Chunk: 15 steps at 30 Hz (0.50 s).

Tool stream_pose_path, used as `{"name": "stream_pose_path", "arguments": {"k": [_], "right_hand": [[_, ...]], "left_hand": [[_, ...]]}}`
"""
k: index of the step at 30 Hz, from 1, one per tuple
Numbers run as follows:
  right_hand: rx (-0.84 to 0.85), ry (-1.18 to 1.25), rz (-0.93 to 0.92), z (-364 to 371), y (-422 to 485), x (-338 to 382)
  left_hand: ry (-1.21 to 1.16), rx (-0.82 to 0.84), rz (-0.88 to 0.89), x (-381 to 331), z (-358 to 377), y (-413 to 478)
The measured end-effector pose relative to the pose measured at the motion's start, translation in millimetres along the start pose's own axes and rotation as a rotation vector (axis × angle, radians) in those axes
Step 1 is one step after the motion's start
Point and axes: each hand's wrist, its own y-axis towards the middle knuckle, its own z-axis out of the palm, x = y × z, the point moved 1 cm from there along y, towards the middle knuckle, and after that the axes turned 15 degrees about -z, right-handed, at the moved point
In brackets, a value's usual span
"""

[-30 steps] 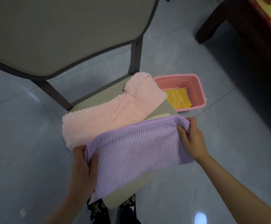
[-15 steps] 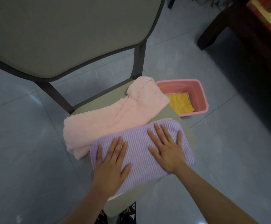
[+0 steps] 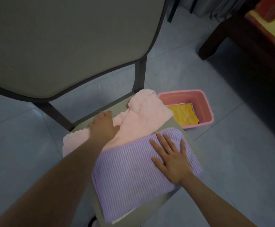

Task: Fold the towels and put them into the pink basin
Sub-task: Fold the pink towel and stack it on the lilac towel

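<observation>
A folded purple ribbed towel (image 3: pixel 133 174) lies flat on the front of the chair seat (image 3: pixel 187 136). My right hand (image 3: pixel 171 159) presses on its right part with straight, spread fingers. Behind it a crumpled pale pink towel (image 3: pixel 143 120) stretches across the seat. My left hand (image 3: pixel 103 126) rests on the pink towel's left part; its fingers point away and their curl is hard to read. The pink basin (image 3: pixel 205 105) stands on the floor right of the chair, with a folded yellow towel (image 3: pixel 184 116) inside.
The chair's big grey backrest (image 3: pixel 68 46) fills the upper left. A dark wooden furniture leg (image 3: pixel 215 41) and a bed or sofa edge (image 3: pixel 271 25) stand at the upper right. Grey tiled floor (image 3: pixel 240 161) surrounds the chair.
My left hand has lifted off the purple towel and moved back onto the pink towel. My right hand stays flat on the purple towel.
</observation>
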Motion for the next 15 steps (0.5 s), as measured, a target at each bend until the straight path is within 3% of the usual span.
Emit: {"name": "stream_pose_path", "arguments": {"k": [3, 6, 8, 10, 12, 15], "right_hand": [[0.030, 0.064, 0.001, -10, 5, -1], [-0.011, 0.192, 0.045, -27, 16, 6], [-0.219, 0.451, 0.164, -45, 25, 15], [-0.405, 0.886, 0.369, -68, 36, 27], [-0.333, 1.182, 0.476, -91, 45, 42], [-0.073, 1.346, 0.368, -129, 51, 78]], "left_hand": [[-0.132, 0.255, 0.055, -7, -17, -3], [-0.621, 0.466, 0.000, -4, -55, -18], [-0.962, 0.553, 0.030, 8, -85, -29], [-1.119, 0.540, 0.111, 20, -113, -48], [-1.239, 0.485, 0.099, 27, -138, -76], [-1.373, 0.434, 0.091, 28, -165, -119]]}}
